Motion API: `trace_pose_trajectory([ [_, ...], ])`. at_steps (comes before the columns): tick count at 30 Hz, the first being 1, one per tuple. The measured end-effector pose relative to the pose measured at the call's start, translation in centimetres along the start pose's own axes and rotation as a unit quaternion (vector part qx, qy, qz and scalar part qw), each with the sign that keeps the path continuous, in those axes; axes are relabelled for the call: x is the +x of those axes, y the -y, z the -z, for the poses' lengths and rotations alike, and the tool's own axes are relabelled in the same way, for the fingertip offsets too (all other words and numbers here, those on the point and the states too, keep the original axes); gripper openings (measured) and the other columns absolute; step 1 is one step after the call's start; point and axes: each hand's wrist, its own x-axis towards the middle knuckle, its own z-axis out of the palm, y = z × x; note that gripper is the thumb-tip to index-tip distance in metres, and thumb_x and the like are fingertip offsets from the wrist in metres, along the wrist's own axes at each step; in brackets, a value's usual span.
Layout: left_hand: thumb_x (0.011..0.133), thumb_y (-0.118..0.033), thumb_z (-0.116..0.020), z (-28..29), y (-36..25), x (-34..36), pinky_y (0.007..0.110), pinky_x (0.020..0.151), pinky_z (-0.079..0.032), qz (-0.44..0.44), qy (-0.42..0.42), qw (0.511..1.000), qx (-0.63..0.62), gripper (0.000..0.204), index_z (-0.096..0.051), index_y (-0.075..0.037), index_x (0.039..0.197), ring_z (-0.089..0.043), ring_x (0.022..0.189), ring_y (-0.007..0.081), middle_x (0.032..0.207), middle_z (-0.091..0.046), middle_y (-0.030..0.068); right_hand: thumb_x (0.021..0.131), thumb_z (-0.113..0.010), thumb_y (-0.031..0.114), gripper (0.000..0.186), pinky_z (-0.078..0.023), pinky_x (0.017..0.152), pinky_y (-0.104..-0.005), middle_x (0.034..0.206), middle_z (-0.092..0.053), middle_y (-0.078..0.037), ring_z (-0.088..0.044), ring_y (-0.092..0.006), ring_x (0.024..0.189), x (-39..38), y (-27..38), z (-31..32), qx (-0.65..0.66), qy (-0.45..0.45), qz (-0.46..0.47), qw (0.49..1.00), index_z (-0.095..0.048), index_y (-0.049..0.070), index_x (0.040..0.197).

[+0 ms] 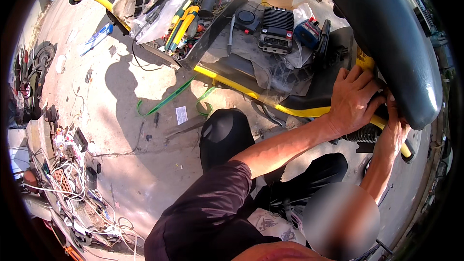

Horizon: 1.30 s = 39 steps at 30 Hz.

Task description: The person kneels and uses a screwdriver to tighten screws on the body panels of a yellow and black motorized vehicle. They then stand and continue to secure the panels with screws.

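Note:
Both of my hands work beneath the rear of a black padded seat (391, 34) on a yellow-framed vehicle. My left hand (355, 97) is closed, its fingers curled beside a yellow part (365, 61) under the seat and its thumb bent inward. Close to it, my right hand (395, 122) reaches up with fingers bent together at the seat's lower edge. Whatever the fingertips hold is hidden by the hands and the seat. A black coil spring (363, 134) shows below the left wrist. The yellow frame tube (302, 111) runs leftward from there.
On the black footboard lie a finned black box (276, 30), a round black device (247, 20), a blue device (308, 34) and a pen (231, 36). A tool bin (215, 34) holds yellow-handled tools. Green strap (169, 97) lies on the ground. Tangled wires (77, 188) and parts are heaped at left.

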Motion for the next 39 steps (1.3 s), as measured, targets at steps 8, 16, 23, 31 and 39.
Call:
trace_pose_trajectory([
  [8, 0.077, -0.016, -0.078, -0.5, -0.7, 0.5, 0.045, 0.078, -0.038, 0.003, -0.023, 1.0, 0.008, 0.033, -0.072, -0.009, 0.108, -0.058, 0.097, 0.0303, 0.112, -0.067, 0.0088, 0.094, -0.086, 0.017, 0.044, -0.049, 0.109, -0.038, 0.126, -0.076, -0.012, -0.068, -0.0193, 0.116, -0.3, 0.4, -1.6, -0.023, -0.03, 0.035, 0.999, -0.073, 0.0, 0.133],
  [16, 0.077, -0.02, -0.08, -1.0, 0.4, 0.3, 0.044, 0.078, -0.039, -0.023, -0.035, 0.999, 0.014, 0.027, -0.074, -0.012, 0.102, -0.06, 0.092, 0.0287, 0.102, -0.069, 0.0028, 0.093, -0.087, 0.022, 0.046, -0.05, 0.108, -0.038, 0.124, -0.077, -0.012, -0.07, -0.0201, 0.114, 0.2, 0.9, -0.3, 0.02, 0.002, 0.003, 1.0, -0.073, 0.001, 0.131],
  [23, 0.077, -0.022, -0.082, -1.2, 0.0, 0.1, 0.043, 0.078, -0.039, 0.005, -0.038, 0.999, 0.024, 0.032, -0.073, -0.013, 0.107, -0.06, 0.091, 0.0283, 0.099, -0.068, 0.0019, 0.087, -0.092, 0.012, 0.047, -0.055, 0.098, -0.0351, 0.119, -0.077, -0.011, -0.07, -0.0182, 0.108, 0.1, 0.5, -1.6, 0.015, -0.01, 0.045, 0.999, -0.074, 0.0, 0.128],
  [31, 0.079, -0.024, -0.083, -1.5, 0.7, -0.2, 0.043, 0.077, -0.038, -0.028, -0.055, 0.998, 0.031, 0.019, -0.076, -0.014, 0.094, -0.059, 0.089, 0.0256, 0.095, -0.067, 0.0007, 0.095, -0.085, 0.022, 0.039, -0.054, 0.106, -0.038, 0.118, -0.079, -0.011, -0.072, -0.0198, 0.113, 0.3, 1.3, -0.4, 0.03, 0.051, 0.052, 0.997, -0.077, 0.003, 0.128],
  [39, 0.075, -0.025, -0.083, -1.4, 0.6, -0.4, 0.043, 0.076, -0.038, -0.039, -0.073, 0.996, 0.035, 0.027, -0.073, -0.012, 0.096, -0.058, 0.086, 0.029, 0.092, -0.063, 0.0046, 0.091, -0.089, 0.018, 0.035, -0.054, 0.102, -0.0352, 0.117, -0.08, -0.011, -0.073, -0.019, 0.109, 0.3, 0.2, -1.3, -0.006, 0.013, 0.066, 0.998, -0.08, 0.003, 0.122],
])
